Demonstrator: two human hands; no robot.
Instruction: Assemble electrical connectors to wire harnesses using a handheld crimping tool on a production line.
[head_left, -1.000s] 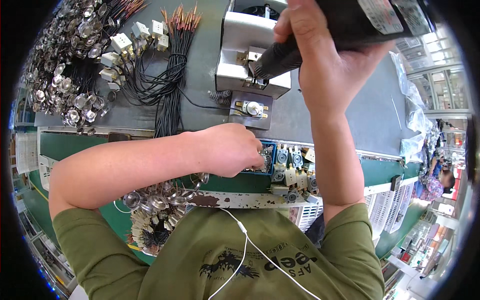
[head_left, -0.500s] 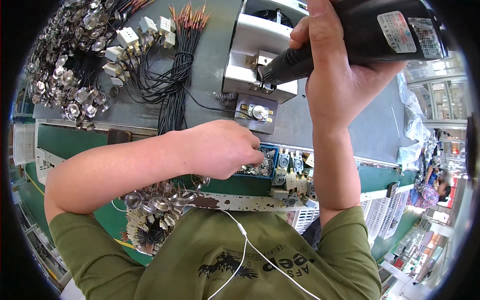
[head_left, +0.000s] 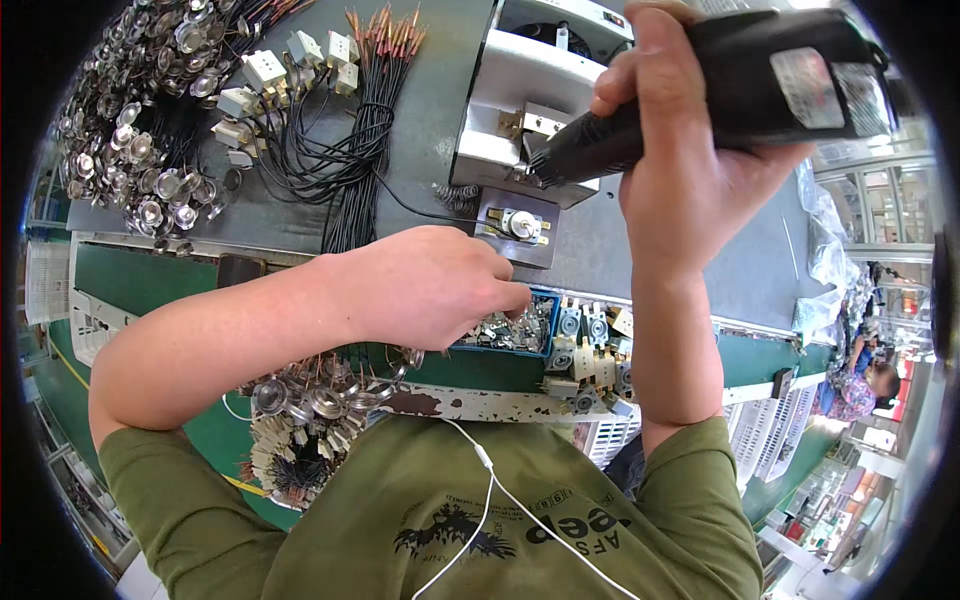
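Note:
My right hand (head_left: 690, 170) is wrapped round a black electric screwdriver (head_left: 740, 85). The tool's narrow end points down to the left, at the front of a metal box-shaped screw feeder (head_left: 488, 150). My left hand (head_left: 435, 285) is over a blue tray (head_left: 553, 325) of small metal pieces (head_left: 495, 335). Its fingers are curled together, and whatever they hold is hidden. Just beyond this hand, a small switch-like part with a round silver centre (head_left: 522, 226) and brass tabs sits on a dark metal block (head_left: 545, 250). A black wire runs to it from the left.
Bundled black wires (head_left: 365, 150) with white connectors (head_left: 265, 70) lie left of the feeder. Farther left is a heap of round metal caps (head_left: 150, 185). Several square switch parts (head_left: 595, 355) stand right of the tray. Another person (head_left: 860, 390) is far right.
My left hand has shifted slightly left, so more of the tray's metal pieces show. The screwdriver has tilted a little, its end staying by the feeder's front, still in my right hand.

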